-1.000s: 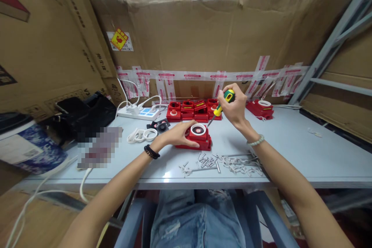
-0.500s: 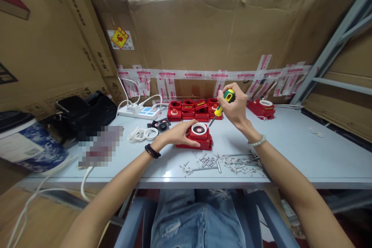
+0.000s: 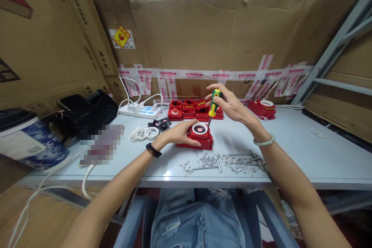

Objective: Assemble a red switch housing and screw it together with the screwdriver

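Head view: sitting at the table (image 3: 290, 151), working on a red housing (image 3: 195, 138) lying flat near the front edge, just behind a scatter of screws (image 3: 223, 161). Pressing down on the housing's left side with the left hand (image 3: 178, 133), fingers spread and laid over it, not wrapped around anything. Pinching the green-and-yellow screwdriver (image 3: 214, 102) with the right hand (image 3: 232, 104), thumb and first fingers closing on the handle, other fingers fanning loose. Pointing the tip down at the housing's right rear corner, beside the white ring (image 3: 200, 127) on top; whether the tip is seated in a screw head is too small to tell.

Doing this step well probably means keeping the shaft in line with the screw, pushing lightly down while turning, and holding the housing firm against sliding.

Left forearm reaching in from lower left, wrist low, a dark band on it. Right forearm coming in from lower right, wrist raised and bent, a bead bracelet on it, hand hovering above the housing.

Further back: a row of red housings (image 3: 188, 109), white rings (image 3: 143, 133), a power strip (image 3: 139, 111), cardboard walls (image 3: 217, 35).
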A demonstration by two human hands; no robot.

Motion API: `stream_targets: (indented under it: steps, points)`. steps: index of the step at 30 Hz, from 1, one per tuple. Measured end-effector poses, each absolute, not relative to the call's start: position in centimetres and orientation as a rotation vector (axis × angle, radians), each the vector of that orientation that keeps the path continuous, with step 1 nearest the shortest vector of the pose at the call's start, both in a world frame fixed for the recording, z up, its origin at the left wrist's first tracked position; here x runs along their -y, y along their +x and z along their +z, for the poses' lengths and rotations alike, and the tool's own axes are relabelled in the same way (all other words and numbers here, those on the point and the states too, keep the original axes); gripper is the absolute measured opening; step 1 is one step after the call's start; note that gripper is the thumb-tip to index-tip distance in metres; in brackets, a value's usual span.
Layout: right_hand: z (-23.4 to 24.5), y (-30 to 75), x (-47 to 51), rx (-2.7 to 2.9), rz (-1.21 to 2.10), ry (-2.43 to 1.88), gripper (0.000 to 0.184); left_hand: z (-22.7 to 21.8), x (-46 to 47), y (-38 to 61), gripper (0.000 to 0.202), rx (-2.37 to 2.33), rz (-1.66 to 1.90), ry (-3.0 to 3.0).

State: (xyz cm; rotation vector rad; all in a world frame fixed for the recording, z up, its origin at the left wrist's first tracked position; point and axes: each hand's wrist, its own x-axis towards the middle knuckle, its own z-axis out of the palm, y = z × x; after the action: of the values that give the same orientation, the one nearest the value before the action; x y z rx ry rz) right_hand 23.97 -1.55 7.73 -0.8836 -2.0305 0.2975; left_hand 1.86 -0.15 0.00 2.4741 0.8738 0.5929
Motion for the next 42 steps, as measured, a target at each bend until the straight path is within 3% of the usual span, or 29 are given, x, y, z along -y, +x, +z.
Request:
stream_targets:
  steps: [7, 12, 17, 22, 28, 33, 38, 42]
  points:
    - [7.5, 23.1, 1.9, 1.752, -0.347, -1.228, 0.035, 0.1, 0.2, 1.9, 0.077, -0.877, 0.563, 2.515]
    - [7.4, 22.8, 2.5, 1.962, -0.084, -0.976, 0.031, 0.1, 0.2, 1.8, 0.079, -0.859, 0.570, 2.508]
    - [7.4, 22.1, 2.4, 1.724, -0.404, -1.288, 0.036, 0.3, 0.3, 1.8, 0.078, -0.873, 0.539, 2.527]
    - [7.3, 22.4, 2.3, 1.971, -0.084, -1.041, 0.031, 0.2, 0.3, 1.8, 0.080, -0.866, 0.545, 2.522]
    - [7.2, 21.8, 2.5, 1.752, -0.411, -1.301, 0.034, 0.0, 0.2, 1.8, 0.083, -0.892, 0.539, 2.537]
    - [7.2, 21.9, 2.6, 2.012, -0.044, -1.003, 0.035, 0.0, 0.1, 1.8, 0.082, -0.881, 0.534, 2.506]
    - [7.0, 21.5, 2.4, 1.777, -0.381, -1.228, 0.035, 0.0, 0.1, 1.8, 0.076, -0.821, 0.547, 2.483]
    - [7.3, 22.1, 2.4, 1.913, -0.140, -1.134, 0.035, 0.0, 0.2, 1.9, 0.076, -0.821, 0.560, 2.474]
